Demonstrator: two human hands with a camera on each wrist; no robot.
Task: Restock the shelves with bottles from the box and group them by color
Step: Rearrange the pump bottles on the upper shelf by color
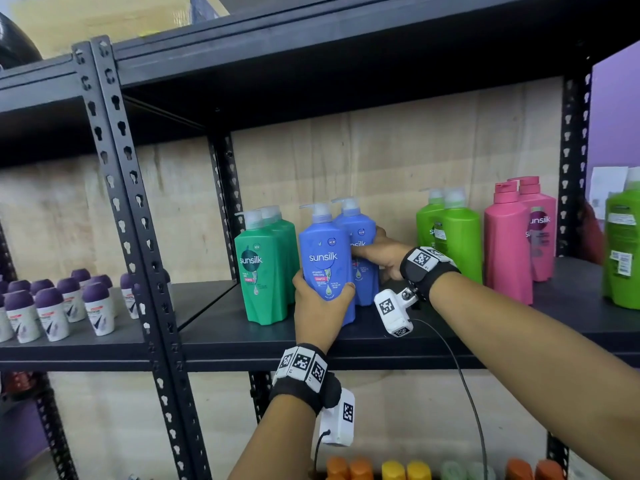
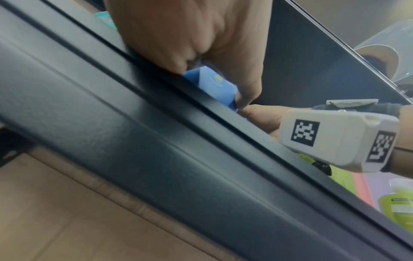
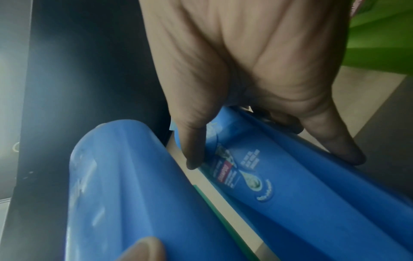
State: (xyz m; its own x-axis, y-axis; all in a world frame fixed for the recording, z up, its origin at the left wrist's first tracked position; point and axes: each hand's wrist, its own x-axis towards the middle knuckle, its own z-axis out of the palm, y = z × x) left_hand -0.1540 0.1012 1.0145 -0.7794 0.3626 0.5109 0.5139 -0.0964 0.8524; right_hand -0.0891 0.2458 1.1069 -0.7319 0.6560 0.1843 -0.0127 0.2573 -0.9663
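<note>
Two blue pump bottles stand on the dark shelf (image 1: 346, 336) in the head view. My left hand (image 1: 320, 306) grips the lower body of the front blue bottle (image 1: 325, 251) from the front. My right hand (image 1: 382, 256) holds the rear blue bottle (image 1: 358, 233) from its right side; in the right wrist view the thumb and fingers of my right hand (image 3: 257, 88) clasp that rear blue bottle (image 3: 290, 185), with the front blue bottle (image 3: 134, 185) beside it. In the left wrist view my left hand (image 2: 190, 44) covers all but a blue corner of the front bottle (image 2: 212, 84).
Dark green bottles (image 1: 263, 268) stand just left of the blue ones. Light green bottles (image 1: 450, 233) and pink bottles (image 1: 519, 237) stand to the right, another light green one (image 1: 623, 244) at the far right. Small purple-capped containers (image 1: 52, 310) fill the left bay. Orange and yellow caps (image 1: 398, 469) show on the shelf below.
</note>
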